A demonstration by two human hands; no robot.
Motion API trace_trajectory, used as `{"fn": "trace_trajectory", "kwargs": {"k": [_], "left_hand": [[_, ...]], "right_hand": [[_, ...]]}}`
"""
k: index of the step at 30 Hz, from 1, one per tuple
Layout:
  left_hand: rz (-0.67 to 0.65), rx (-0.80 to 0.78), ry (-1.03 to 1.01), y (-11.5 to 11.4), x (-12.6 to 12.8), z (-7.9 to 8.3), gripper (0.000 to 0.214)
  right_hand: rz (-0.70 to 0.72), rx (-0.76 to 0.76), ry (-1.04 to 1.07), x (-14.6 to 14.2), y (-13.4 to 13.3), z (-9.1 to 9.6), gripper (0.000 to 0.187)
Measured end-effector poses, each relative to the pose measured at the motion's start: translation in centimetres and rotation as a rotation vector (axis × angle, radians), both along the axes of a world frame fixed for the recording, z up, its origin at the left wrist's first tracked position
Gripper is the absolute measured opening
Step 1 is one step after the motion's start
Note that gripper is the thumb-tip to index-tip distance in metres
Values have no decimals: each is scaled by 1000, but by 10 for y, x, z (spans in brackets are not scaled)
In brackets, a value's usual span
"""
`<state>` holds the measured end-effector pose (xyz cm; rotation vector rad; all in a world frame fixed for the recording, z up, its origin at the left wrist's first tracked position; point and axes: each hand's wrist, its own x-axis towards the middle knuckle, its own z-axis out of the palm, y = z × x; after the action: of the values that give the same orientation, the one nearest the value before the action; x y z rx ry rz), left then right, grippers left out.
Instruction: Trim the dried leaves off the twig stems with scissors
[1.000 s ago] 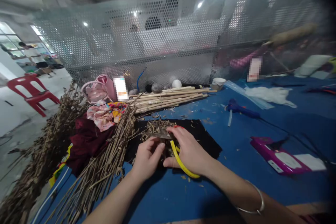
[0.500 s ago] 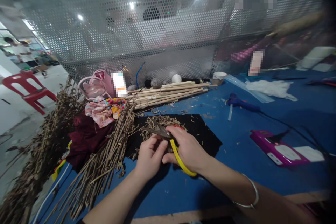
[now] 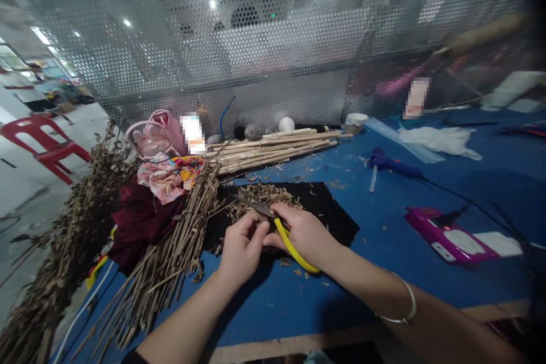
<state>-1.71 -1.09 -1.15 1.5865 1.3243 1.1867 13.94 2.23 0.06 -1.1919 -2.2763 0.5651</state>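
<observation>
My right hand (image 3: 310, 239) is closed around scissors (image 3: 295, 251) with yellow handles. Their dark blades point up and left, nearly together, over a heap of dried plant bits (image 3: 265, 194). Close beside the blades, my left hand (image 3: 239, 245) is pinched, thumb against fingers. What it grips is hidden behind the fingers. The heap lies on a black sheet (image 3: 335, 216) under and beyond my hands. To the left lies a bundle of dry stalks (image 3: 168, 267), its leafy ends towards the sheet.
A dark red cloth (image 3: 133, 226) and large leafy dried branches (image 3: 70, 250) lie left. Behind are wooden sticks (image 3: 273, 151) and a pink bag (image 3: 168, 131) before a perforated metal screen (image 3: 239, 62). A blue glue gun (image 3: 394, 164) and a purple device (image 3: 447, 234) are on the right.
The scissor blades, spread apart half a second ago, are now closer together. Both hands stay at nearly the same place over the sheet.
</observation>
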Motion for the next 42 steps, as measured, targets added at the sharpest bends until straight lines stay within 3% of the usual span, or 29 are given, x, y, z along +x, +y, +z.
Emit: {"fn": "trace_trajectory", "kwargs": {"k": [5, 12, 20, 23, 30, 42], "left_hand": [[-16, 65, 15, 1, 0, 3, 22], [-7, 98, 107, 2, -1, 1, 23], [-54, 150, 143, 1, 0, 5, 25], [-39, 182, 190, 0, 0, 4, 24], [33, 198, 280, -2, 0, 1, 22], [-13, 173, 227, 0, -2, 4, 19]], "right_hand": [[-1, -19, -38, 1, 1, 4, 44], [1, 114, -76, 2, 1, 8, 74], [19, 182, -76, 1, 1, 5, 86], [-8, 186, -93, 0, -1, 6, 83], [-58, 100, -157, -1, -6, 11, 56], [-53, 64, -142, 1, -2, 9, 42]]}}
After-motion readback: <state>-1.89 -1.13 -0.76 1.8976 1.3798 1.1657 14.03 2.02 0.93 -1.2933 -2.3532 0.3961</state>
